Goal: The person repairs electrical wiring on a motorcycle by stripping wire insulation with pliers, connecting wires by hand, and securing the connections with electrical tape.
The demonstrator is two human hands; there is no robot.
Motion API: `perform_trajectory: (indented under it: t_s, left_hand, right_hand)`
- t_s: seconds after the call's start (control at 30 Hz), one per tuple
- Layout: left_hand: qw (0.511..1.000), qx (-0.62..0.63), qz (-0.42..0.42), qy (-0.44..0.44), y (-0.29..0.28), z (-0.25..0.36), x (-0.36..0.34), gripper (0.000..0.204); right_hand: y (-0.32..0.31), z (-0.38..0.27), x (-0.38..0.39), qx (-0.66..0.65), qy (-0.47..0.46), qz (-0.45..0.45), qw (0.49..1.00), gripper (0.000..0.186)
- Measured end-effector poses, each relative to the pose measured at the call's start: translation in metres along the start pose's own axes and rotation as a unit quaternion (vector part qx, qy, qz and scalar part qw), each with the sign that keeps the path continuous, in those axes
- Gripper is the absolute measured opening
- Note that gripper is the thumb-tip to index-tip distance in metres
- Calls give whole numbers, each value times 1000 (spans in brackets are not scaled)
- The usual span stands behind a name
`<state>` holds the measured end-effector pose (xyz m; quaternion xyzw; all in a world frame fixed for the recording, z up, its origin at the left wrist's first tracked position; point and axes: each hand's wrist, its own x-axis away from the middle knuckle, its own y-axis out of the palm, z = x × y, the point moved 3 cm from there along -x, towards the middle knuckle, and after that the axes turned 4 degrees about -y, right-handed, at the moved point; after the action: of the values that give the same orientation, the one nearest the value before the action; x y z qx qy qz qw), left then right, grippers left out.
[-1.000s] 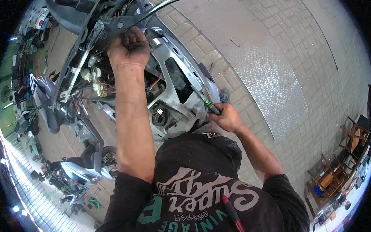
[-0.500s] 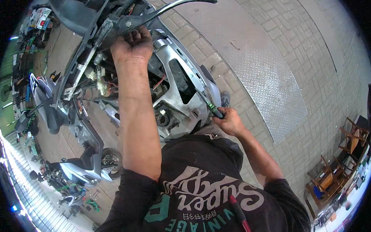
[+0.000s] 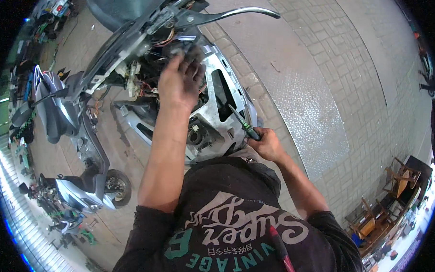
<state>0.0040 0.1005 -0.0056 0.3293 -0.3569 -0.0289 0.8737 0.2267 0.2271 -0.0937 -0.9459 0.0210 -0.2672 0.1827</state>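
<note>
My left hand [image 3: 181, 84] is over the opened front of a scooter, palm up, its fingers curled and smeared by motion. Something dark lies at the fingertips, and I cannot make out whether they hold it. Beneath that hand is the silver-grey body panel [image 3: 212, 112], which has a long dark opening. In my right hand [image 3: 266, 144], beside the panel's right edge, is a screwdriver [image 3: 248, 129] with a green and black handle. Its shaft points up and left across the panel. The brake lever [image 3: 242, 12] sticks out to the right above my left hand.
Exposed wiring [image 3: 138, 83] and connectors hang left of my left wrist. Other scooters [image 3: 85, 188] stand on the left. A metal tread plate [image 3: 313, 123] lies on the paved floor to the right, with wooden chairs [image 3: 373, 217] farther off. A red pen [image 3: 282, 251] rests against my shirt.
My left hand has come down and away from under the brake lever, toward the panel. The screwdriver in my right hand has swung slightly, its shaft now clear over the panel. The whole view has shifted.
</note>
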Motion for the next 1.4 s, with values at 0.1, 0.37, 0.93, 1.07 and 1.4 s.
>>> perform_trajectory:
  t_s: [0.1,0.37,0.93,1.07,1.4]
  left_hand:
    - [999,-20,-22,24,-25,0,20,11]
    - [997,-49,-50,30,-32,-1,40,15]
    - [935,-262,-10,239,-58,5,64,15]
    - [933,-253,-42,253,-45,8,74,13]
    - [684,-596,-132,399,-31,30,81,21]
  right_hand:
    - [3,-12,1,-6,1,-11,1000,20]
    - [-2,-44,-3,63,-2,-41,997,27]
    - [5,-48,-3,16,20,14,1000,28]
    - [7,-81,-8,-114,-91,91,985,22]
    - [-1,-112,-11,-167,-117,96,974,19]
